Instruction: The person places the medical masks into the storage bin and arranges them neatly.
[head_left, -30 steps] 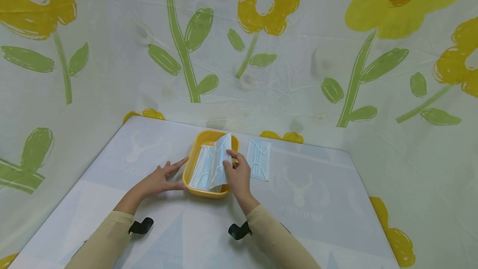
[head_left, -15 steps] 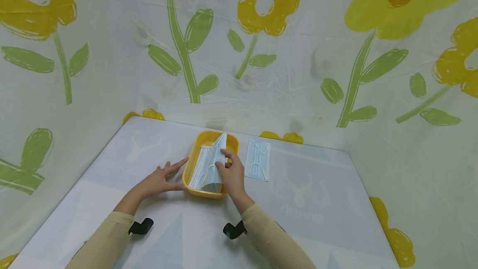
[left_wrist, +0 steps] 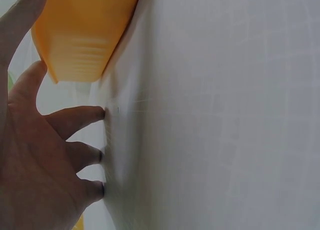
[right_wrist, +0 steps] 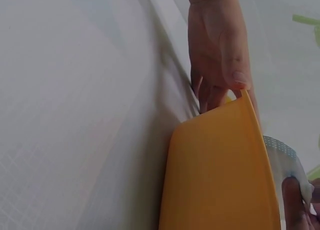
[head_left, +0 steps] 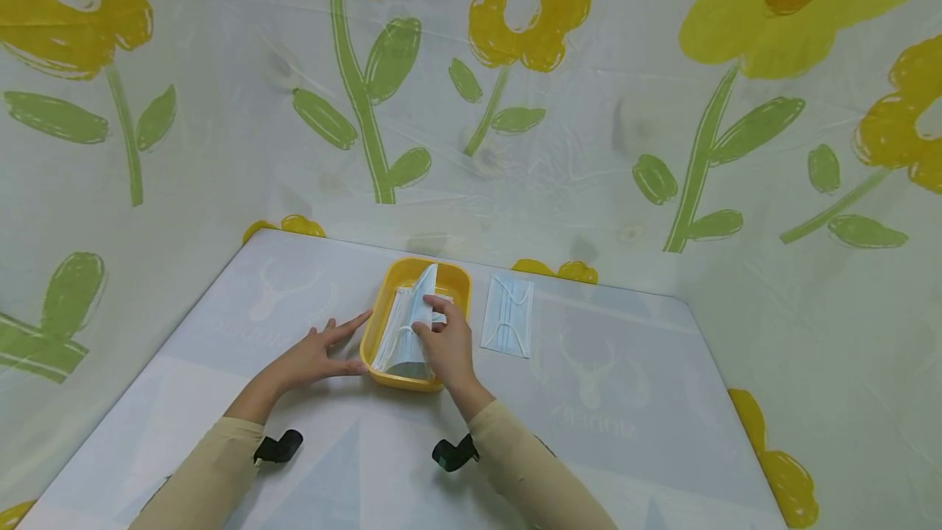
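Observation:
A yellow plastic basket (head_left: 407,384) holds several light-blue face masks (head_left: 392,324) stacked along its left side. My right hand (head_left: 450,346) pinches one face mask (head_left: 416,348) by its right edge, between thumb and fingers. That mask stands tilted over the stack, its lower edge bowed, as the right wrist view also shows of the mask (right_wrist: 281,157). My left hand (head_left: 316,357) is spread at the basket's left side, thumb and forefinger touching the rim. In the left wrist view, the other fingertips of the left hand (left_wrist: 42,155) rest on the tabletop.
Another blue face mask (head_left: 508,316) lies flat on the table (head_left: 618,448), just right of the basket. Behind the table hangs a white curtain (head_left: 589,137) printed with yellow flowers. A black wrist camera (head_left: 278,446) sits by the left sleeve.
My right hand has moved left over the basket, carrying the pinched mask toward the stack and leaning it further left. The left hand and the basket have stayed in place.

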`<action>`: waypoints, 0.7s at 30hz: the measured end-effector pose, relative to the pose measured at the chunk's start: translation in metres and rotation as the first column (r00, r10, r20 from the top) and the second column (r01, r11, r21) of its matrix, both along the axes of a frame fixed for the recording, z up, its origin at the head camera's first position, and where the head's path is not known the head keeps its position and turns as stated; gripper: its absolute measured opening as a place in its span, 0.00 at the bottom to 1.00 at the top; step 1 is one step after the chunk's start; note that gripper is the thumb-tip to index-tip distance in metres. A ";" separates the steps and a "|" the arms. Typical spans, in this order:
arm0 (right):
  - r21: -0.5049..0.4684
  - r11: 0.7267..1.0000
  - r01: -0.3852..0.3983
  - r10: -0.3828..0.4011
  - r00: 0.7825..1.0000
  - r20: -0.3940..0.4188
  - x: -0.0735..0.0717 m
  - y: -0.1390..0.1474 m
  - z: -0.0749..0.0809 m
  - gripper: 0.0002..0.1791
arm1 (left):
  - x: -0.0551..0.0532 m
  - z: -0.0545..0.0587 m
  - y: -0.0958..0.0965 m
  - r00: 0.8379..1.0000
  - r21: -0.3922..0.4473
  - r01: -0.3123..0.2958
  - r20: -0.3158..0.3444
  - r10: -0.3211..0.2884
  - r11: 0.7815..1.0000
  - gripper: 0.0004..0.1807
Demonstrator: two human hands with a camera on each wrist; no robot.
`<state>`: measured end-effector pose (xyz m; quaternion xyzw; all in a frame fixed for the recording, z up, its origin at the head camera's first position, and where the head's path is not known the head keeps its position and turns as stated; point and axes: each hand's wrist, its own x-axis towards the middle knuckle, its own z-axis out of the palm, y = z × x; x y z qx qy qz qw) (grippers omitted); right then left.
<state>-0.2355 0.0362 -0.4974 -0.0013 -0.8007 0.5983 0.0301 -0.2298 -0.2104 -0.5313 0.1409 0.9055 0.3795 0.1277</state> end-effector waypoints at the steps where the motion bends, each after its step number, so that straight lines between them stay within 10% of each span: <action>1: -0.002 1.000 -0.006 0.006 1.000 0.002 0.000 0.000 0.000 0.24 | 0.000 0.000 0.000 1.000 -0.001 -0.002 0.001 0.002 1.000 0.55; 21: 0.134 0.986 -0.099 0.089 0.993 0.076 0.002 0.005 0.004 0.26 | 0.000 -0.001 0.000 1.000 0.008 0.002 -0.008 -0.001 1.000 0.55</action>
